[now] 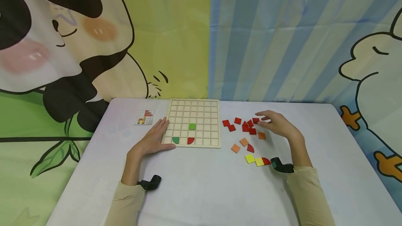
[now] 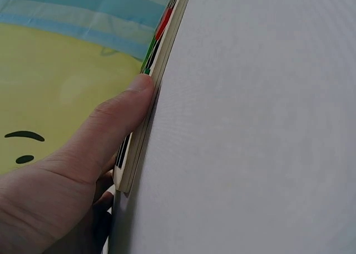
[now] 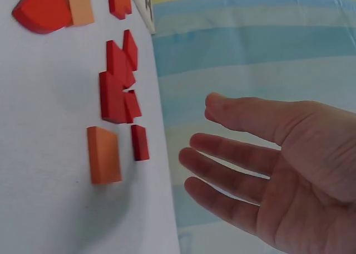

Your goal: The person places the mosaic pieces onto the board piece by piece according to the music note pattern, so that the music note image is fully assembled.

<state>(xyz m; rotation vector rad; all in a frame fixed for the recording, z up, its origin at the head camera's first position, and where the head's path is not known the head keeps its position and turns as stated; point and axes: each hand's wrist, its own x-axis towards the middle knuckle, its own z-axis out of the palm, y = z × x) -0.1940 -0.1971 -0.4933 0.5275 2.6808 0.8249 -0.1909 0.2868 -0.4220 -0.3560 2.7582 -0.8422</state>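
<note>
My left hand (image 1: 152, 138) rests against the near left corner of a pale wooden grid board (image 1: 207, 124). Its thumb lies along the front edge, the other fingers by the left side. On the board sit a green square tile (image 1: 192, 126), a darker green quarter-circle tile (image 1: 176, 140) and a red quarter-circle tile (image 1: 190, 141). To the right, my right hand (image 1: 279, 125) hovers, holding nothing, its fingers loosely extended and apart in the right wrist view. Nearest to it are red tiles (image 1: 252, 131) in a loose cluster and an orange square tile (image 3: 104, 155).
Left of the board lies a small printed card (image 1: 138, 119) with a coloured grid pattern. Closer to me than the red cluster are orange tiles (image 1: 244, 142), yellow tiles (image 1: 249, 158) and red quarter-circles (image 1: 250, 148). A printed cloth backdrop (image 1: 176, 37) hangs behind the white table (image 1: 201, 187).
</note>
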